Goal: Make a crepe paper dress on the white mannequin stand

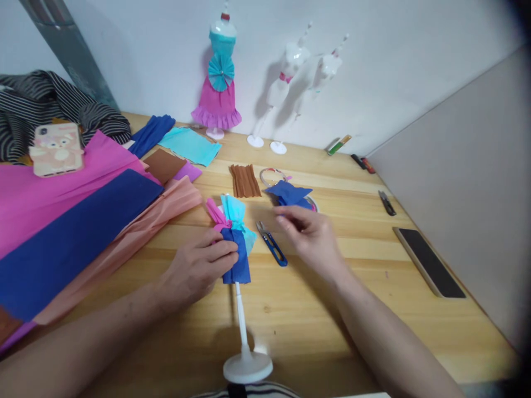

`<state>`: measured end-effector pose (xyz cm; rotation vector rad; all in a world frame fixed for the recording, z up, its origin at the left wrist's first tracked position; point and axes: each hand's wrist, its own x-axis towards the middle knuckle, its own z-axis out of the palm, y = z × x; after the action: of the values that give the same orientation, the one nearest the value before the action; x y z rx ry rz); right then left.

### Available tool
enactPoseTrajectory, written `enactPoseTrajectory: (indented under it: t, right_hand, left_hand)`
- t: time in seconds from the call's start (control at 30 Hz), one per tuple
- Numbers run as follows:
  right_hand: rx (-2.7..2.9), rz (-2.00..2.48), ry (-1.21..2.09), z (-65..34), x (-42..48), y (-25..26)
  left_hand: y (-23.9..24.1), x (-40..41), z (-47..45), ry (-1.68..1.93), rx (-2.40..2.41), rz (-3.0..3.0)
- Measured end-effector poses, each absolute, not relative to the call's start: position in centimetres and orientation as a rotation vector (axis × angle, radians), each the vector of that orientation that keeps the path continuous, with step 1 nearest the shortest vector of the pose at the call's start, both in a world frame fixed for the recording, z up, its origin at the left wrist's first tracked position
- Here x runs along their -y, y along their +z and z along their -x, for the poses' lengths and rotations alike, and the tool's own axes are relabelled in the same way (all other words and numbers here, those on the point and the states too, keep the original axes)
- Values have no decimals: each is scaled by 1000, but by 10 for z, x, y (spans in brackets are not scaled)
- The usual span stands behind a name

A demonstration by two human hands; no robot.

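My left hand [198, 268] is closed round a small white mannequin [241, 320] dressed in crepe paper. It lies tilted, with its round base toward me. Dark blue paper [239, 270] wraps its lower body, partly under my fingers. Turquoise paper [233, 209] and pink paper [214, 211] cover the upper part and look gathered at the middle. To the right, my right hand [309, 235] hovers with thumb and fingertips pinched; anything between them is too small to make out. Blue-handled thread snips [272, 245] lie between the hands. Crumpled dark blue paper [288, 192] sits just beyond the right hand.
A dressed mannequin [215, 99] and two barer ones [279, 91] stand along the wall. Paper sheets [83, 232] and a phone [57, 149] fill the left side. Pleated brown paper [245, 181] and a wire coil [271, 176] lie ahead. A dark-topped slab [431, 262] lies right.
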<state>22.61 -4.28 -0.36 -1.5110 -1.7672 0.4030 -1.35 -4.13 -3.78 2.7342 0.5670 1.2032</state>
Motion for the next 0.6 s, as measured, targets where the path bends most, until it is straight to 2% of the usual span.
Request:
enactPoseTrajectory:
  t: [0.2, 0.4, 0.6]
  right_hand:
    - [1693, 1843, -1, -286, 12, 8]
    - [1980, 1837, 151, -306, -2, -11]
    - [2157, 1861, 33, -293, -4, -18]
  left_hand:
    - [-43, 41, 13, 1192, -567, -2709]
    - [-41, 43, 13, 1219, -569, -2709]
    - [-41, 43, 14, 1175, -588, -2704]
